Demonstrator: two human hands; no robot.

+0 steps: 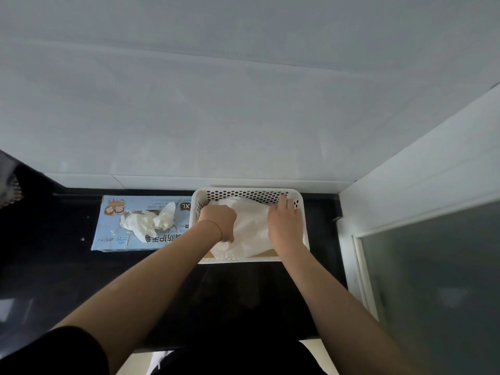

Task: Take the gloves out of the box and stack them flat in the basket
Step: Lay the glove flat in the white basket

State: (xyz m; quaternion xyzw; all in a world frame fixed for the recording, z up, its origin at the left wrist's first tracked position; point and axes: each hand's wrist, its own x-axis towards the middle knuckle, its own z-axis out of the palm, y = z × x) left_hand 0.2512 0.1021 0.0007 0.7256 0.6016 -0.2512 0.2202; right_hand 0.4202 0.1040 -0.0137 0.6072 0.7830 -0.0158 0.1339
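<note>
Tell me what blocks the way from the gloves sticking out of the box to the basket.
Nothing visible does. The gloves poke from the box beside the basket, whose top is open; only the left hand and right hand are inside.

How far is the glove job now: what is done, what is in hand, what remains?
Done: white gloves already lie in the basket. In hand: the left hand and right hand press them flat there. Left: more gloves bulge from the opening of the box, still to be moved.
</note>
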